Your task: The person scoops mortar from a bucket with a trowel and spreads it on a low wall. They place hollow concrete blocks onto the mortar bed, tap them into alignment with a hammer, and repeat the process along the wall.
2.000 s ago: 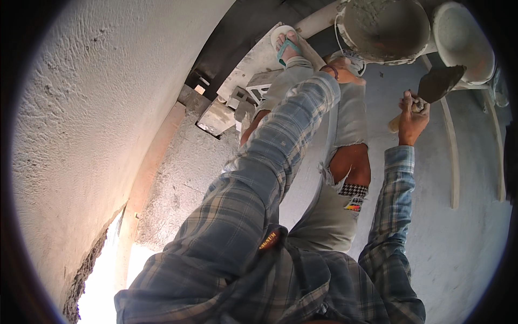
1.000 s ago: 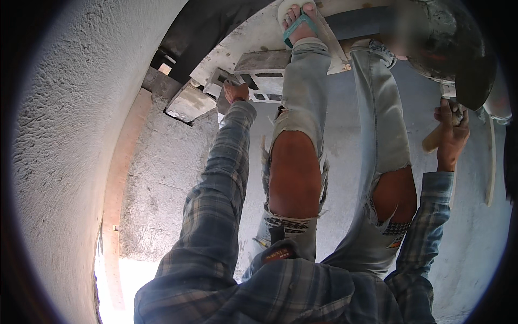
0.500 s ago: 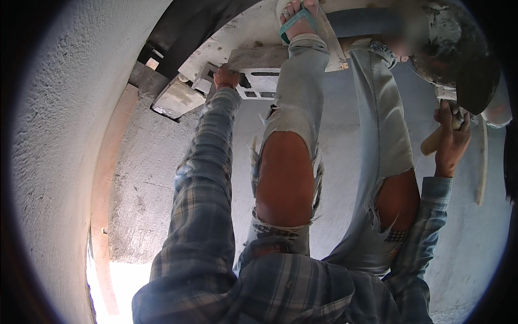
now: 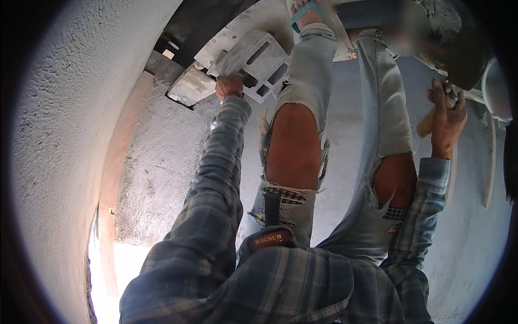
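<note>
My left hand (image 4: 229,88) is closed on the near left end of a grey hollow concrete block (image 4: 263,58). The block is tilted, with its dark openings facing me, beside my left shin. Over at the right, my right hand (image 4: 449,116) is wrapped round the wooden handle of a trowel (image 4: 425,125). The trowel's broad dark blade (image 4: 468,62) points away from me, in front of a mortar-smeared container (image 4: 443,21). What lies on the blade cannot be made out.
A rough white wall (image 4: 59,135) curves along the left, with a wooden board (image 4: 121,129) beside it. Another pale block (image 4: 191,86) lies left of my left hand. My foot in a teal flip-flop (image 4: 308,11) stands on the planks ahead. A pale round rim (image 4: 495,89) shows at the far right.
The concrete block has turned and tilted in my left hand, its right end now nearer me. My right hand has shifted slightly farther away with the trowel.
</note>
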The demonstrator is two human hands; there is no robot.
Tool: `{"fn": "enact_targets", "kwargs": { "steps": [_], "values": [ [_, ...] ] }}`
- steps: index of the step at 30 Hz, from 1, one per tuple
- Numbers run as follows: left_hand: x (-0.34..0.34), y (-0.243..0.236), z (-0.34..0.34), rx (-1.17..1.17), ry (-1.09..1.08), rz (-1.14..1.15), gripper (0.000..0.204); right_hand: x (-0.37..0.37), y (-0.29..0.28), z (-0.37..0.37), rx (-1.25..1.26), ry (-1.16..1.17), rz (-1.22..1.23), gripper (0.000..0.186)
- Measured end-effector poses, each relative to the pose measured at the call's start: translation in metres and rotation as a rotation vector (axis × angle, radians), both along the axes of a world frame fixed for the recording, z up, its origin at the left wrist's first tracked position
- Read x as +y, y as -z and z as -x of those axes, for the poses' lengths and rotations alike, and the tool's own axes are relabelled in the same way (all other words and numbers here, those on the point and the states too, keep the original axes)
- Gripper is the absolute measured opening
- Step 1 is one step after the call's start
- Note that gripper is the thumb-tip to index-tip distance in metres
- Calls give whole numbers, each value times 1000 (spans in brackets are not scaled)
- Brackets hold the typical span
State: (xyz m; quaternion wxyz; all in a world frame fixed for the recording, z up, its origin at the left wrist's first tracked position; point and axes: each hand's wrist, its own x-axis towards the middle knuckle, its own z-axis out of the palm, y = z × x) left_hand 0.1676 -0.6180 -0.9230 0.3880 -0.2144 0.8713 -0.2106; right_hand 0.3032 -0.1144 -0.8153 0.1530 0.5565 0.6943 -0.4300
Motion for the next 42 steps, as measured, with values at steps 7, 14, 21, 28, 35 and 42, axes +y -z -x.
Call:
{"fn": "enact_targets", "kwargs": {
  "steps": [7, 14, 21, 28, 35, 42],
  "values": [
    [27, 10, 47, 54, -173, 35, 74, -5, 5, -3, 12, 1, 53, 33],
    [137, 20, 40, 299, -243, 162, 108, -7, 2, 3, 33, 19, 33, 33],
    [73, 26, 17, 555, -314, -449, 142, -10, 7, 6, 28, 28, 46, 32],
    [29, 13, -3, 367, -1089, -958, 62, -7, 6, 7, 18, -30, 43, 32],
    [82, 15, -2, 257, -573, -1022, 58, -13, 2, 7, 43, 18, 59, 33],
    [141, -37, 6, 131, 213, -822, 63, -8, -11, 35, 192, -83, 207, 30]
  ]
}}
